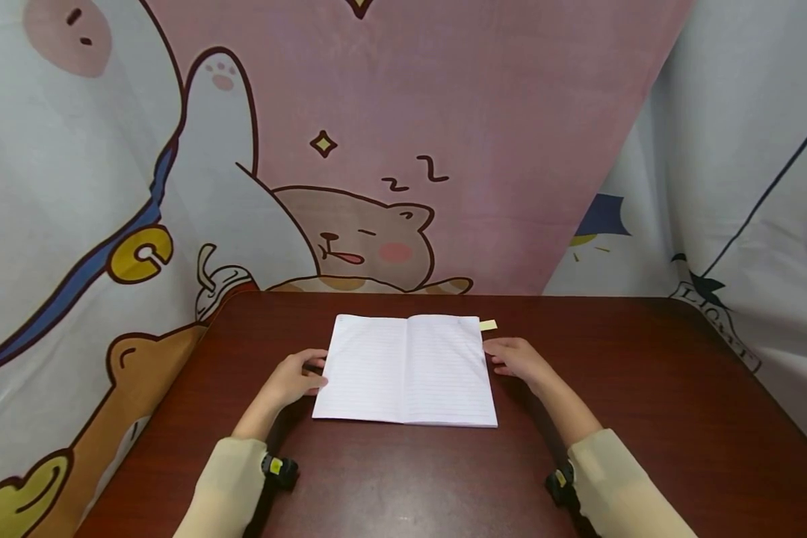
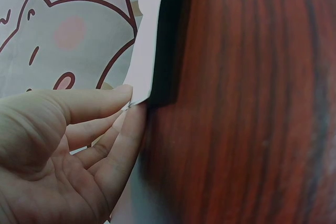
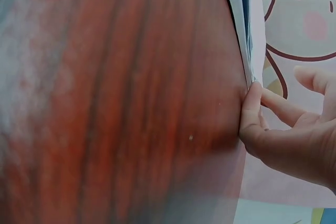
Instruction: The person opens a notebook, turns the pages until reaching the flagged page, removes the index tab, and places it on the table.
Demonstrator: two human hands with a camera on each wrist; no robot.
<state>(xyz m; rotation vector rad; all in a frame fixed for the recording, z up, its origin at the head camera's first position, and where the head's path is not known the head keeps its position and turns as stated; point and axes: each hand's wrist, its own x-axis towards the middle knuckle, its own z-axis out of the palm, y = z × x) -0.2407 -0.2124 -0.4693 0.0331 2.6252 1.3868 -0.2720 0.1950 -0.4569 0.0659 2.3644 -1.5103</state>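
An open notebook (image 1: 370, 370) with lined white pages lies on the brown table, a pale yellow tab (image 1: 488, 325) sticking out at its upper right. My left hand (image 1: 296, 379) is at its left edge; in the left wrist view the thumb and a finger of that hand (image 2: 73, 145) pinch the edge of the notebook (image 2: 144, 51). At the right edge is my right hand (image 1: 519, 360). The right wrist view shows a fingertip of this hand (image 3: 294, 124) touching the edge of the notebook (image 3: 241, 24), with its fingers bent loosely and not closed round it.
The notebook rests on a dark red-brown wooden table (image 1: 390, 478). Behind the table hangs a cloth (image 1: 498, 149) printed with cartoon animals, and a white curtain (image 1: 746, 187) falls at the right. Each wrist carries a small black camera.
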